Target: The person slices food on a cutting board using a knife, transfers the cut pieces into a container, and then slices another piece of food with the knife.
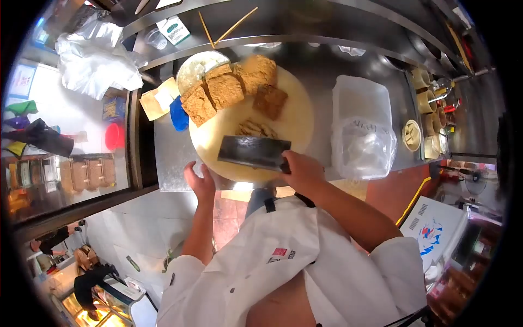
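My right hand (303, 171) is wrapped round the handle of a broad dark cleaver (253, 152), whose blade lies over the near part of a round pale cutting board (297, 117). Beyond the blade is a small pile of thin brown slices (257, 129). Several large brown crusted blocks (224, 90) sit at the board's far left, and a darker brown piece (270, 102) lies beside them. My left hand (200, 180) is at the board's near left edge, fingers apart and curved, holding nothing.
A translucent plastic container (362, 101) with a plastic bag (366, 151) stands right of the board. Further right is a small bowl of pale pieces (412, 135). A blue item (178, 114) lies left. Chopsticks (235, 26) and a carton (174, 30) are on the shelf above.
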Demonstrator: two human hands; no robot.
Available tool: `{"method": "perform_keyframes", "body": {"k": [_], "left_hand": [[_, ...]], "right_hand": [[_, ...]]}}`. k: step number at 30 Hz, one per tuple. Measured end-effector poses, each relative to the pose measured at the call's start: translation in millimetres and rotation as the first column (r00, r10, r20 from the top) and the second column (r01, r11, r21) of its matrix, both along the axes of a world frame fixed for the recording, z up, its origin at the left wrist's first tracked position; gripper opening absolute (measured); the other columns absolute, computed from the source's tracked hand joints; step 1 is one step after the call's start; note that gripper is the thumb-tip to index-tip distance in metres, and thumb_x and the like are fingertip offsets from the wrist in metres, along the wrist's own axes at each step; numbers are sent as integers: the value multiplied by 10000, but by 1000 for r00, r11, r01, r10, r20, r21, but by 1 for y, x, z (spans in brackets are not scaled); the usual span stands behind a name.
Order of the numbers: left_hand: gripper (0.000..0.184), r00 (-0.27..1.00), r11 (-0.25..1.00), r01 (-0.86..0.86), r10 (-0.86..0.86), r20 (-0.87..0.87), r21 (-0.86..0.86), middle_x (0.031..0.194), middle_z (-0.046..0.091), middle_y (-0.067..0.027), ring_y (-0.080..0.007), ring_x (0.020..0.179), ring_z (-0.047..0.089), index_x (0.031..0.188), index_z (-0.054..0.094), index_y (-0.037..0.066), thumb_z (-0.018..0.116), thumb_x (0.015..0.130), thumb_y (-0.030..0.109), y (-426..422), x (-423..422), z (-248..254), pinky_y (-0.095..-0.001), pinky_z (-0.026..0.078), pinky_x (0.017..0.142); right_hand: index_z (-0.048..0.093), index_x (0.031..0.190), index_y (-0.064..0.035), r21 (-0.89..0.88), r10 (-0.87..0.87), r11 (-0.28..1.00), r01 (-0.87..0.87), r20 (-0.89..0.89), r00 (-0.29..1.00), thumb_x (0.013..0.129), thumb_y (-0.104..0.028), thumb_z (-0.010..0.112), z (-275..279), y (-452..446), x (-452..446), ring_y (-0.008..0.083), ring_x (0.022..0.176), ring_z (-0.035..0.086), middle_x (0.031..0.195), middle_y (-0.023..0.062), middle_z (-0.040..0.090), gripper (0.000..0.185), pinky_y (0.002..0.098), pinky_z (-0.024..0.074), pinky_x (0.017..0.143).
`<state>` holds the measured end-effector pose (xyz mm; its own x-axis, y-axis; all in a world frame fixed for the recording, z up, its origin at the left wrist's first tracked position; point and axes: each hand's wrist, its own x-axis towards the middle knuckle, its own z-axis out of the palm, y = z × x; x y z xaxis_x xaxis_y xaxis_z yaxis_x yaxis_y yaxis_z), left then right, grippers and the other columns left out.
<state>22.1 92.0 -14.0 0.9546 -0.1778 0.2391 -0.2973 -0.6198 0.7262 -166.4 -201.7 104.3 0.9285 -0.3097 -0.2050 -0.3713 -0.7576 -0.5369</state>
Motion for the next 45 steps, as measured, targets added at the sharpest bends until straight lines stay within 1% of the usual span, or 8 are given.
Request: {"method": "perform_keyframes", "body": {"k": [5,11,20,23,27,30,33,45], "left_hand": [[1183,863,846,495,-505,0,200,1598,288,-333,-516,1503,250,1549,293,-48,928,690,462,-54,-15,27,-561,288,1223],[1396,811,738,570,-575,-104,360,1632,194,-331,-520,1529,178,1615,224,31,940,559,598,-121,-17,18,-574,275,1224],[1129,803,763,563,-595,6,319,1603,275,-288,-527,1498,232,1525,484,142,931,583,576,-144,-17,19,-602,295,1202],[1063,818,773,537,-575,15,338,1589,311,-274,-529,1498,240,1493,537,203,930,587,596,-146,-20,25,-598,312,1199],[940,833,813,510,-548,72,281,1573,347,-251,-535,1476,262,1421,619,211,909,610,586,-150,-25,24,-607,303,1190],[829,844,838,486,-524,117,247,1554,381,-253,-538,1446,302,1401,633,217,885,672,522,-152,-27,18,-615,314,1178],[677,854,865,477,-498,154,155,1516,432,-255,-535,1407,357,1349,656,190,848,733,393,-150,-25,9,-607,336,1164],[544,958,965,263,-262,116,13,1458,490,-295,-492,1358,461,1252,679,71,802,734,182,-136,-51,8,-529,406,1136]], "right_hand": [[639,1046,-33,446,-354,821,356,-90,931,1002,-299,654,0,-18,-46,248,636,651,760,134,668,270,403,516,610],[599,922,-30,613,-583,508,605,-272,766,1058,-330,596,-60,-42,-103,161,518,560,664,45,595,329,341,454,494],[549,951,-77,748,-635,274,605,-331,698,1075,-362,580,-132,-20,-85,133,476,508,692,34,558,313,311,466,459],[548,947,-65,640,-621,568,518,-79,779,1071,-358,584,-193,-6,-80,138,502,540,702,41,579,320,322,472,470],[564,983,-43,650,-593,465,601,-275,756,1062,-334,588,-91,37,-16,155,565,594,725,58,617,303,344,483,497],[584,1033,-27,559,-603,658,504,-8,797,1056,-325,586,-145,63,-6,170,594,627,741,78,639,299,356,506,538],[602,1215,12,456,-505,757,469,-47,862,1040,-346,537,-143,79,10,510,1024,648,1124,305,682,404,557,508,900],[606,1164,10,602,-349,718,349,-123,929,1029,-301,562,-101,80,11,426,864,701,985,259,706,342,495,549,784]]}}
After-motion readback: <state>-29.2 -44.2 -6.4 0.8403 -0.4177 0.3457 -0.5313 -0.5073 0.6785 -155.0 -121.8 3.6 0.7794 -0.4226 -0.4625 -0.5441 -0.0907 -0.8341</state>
